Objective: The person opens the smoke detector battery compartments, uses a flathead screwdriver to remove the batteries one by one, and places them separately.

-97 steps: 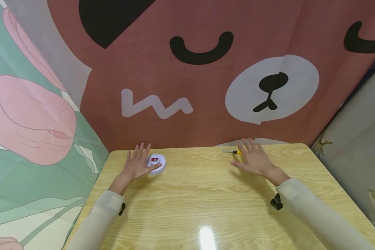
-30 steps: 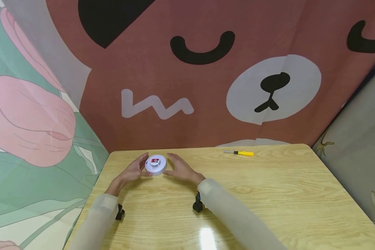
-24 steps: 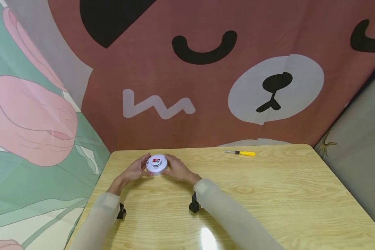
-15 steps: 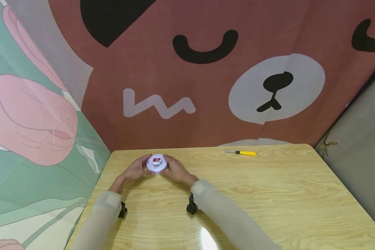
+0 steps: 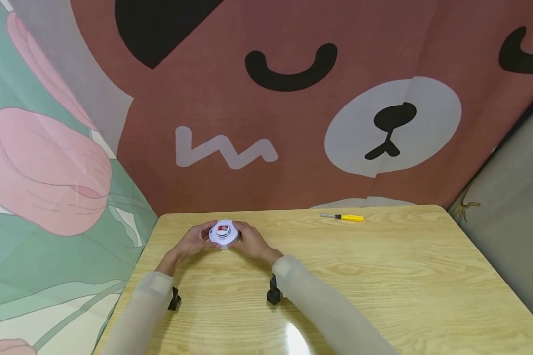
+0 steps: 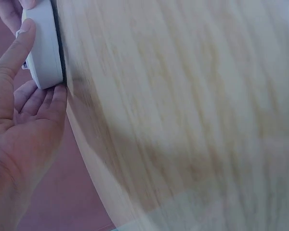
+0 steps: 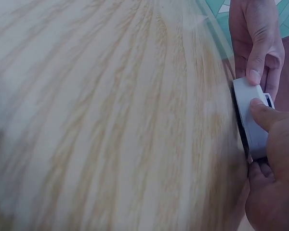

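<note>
A white round smoke detector (image 5: 223, 234) with a red-and-white label on its raised centre lies near the table's back edge, left of the middle. From its left side my left hand (image 5: 194, 241) grips it, the thumb on the near part of the rim. My right hand (image 5: 252, 242) holds the opposite side. In the left wrist view the left thumb (image 6: 20, 45) presses the casing, while the other fingers curl by its edge. In the right wrist view both thumbs lie on the smoke detector (image 7: 254, 137), its dark underside close over the wood.
A screwdriver (image 5: 351, 218) with a yellow handle lies near the back edge of the wooden table (image 5: 373, 276), right of the hands. Behind the table hangs a brown cloth (image 5: 222, 187) with a bear's face. Patterned cloths border both sides.
My right hand has come left from beside the screwdriver to the smoke detector. The left hand, spread beside it before, now grips it. In the last half second hardly anything moved.
</note>
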A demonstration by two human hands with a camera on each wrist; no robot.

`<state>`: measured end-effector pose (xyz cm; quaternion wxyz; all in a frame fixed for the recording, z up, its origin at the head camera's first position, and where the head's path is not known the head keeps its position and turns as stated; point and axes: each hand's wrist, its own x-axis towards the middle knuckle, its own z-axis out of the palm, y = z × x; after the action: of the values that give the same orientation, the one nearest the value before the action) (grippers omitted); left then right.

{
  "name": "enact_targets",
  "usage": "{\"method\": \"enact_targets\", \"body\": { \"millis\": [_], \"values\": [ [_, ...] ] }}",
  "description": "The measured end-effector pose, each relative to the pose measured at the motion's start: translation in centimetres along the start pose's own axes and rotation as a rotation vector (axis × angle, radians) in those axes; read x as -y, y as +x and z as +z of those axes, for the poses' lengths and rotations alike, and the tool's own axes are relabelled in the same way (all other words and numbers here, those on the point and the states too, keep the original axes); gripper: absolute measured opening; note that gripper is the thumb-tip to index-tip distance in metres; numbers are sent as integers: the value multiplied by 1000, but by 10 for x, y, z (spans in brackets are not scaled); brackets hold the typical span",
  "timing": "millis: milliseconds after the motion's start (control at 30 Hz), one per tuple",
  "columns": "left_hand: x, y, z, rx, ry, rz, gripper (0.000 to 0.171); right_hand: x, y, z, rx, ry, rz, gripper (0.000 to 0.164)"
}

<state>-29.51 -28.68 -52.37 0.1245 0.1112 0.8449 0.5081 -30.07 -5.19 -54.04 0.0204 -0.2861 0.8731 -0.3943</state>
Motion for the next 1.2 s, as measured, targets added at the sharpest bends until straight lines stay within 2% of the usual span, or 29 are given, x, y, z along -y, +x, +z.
{"method": "enact_targets", "body": {
  "millis": [333, 467, 767, 1000, 1200],
  "values": [
    [-11, -3, 10, 0, 26, 19, 86, -7, -13, -15, 20, -42, -34, 75],
    [-15, -4, 18, 4, 37, 66, 86, -9, -21, -23, 28, -34, -20, 76],
    [-35, -3, 46, -21, 52, 133, 84, -17, -44, -48, 26, -46, -7, 79],
    [-52, -7, 70, -27, -2, 147, 84, -22, -65, -69, 13, -44, -51, 78],
    [-63, -7, 89, -23, 3, 182, 83, -26, -84, -86, 11, -18, -69, 77]
  ]
}}
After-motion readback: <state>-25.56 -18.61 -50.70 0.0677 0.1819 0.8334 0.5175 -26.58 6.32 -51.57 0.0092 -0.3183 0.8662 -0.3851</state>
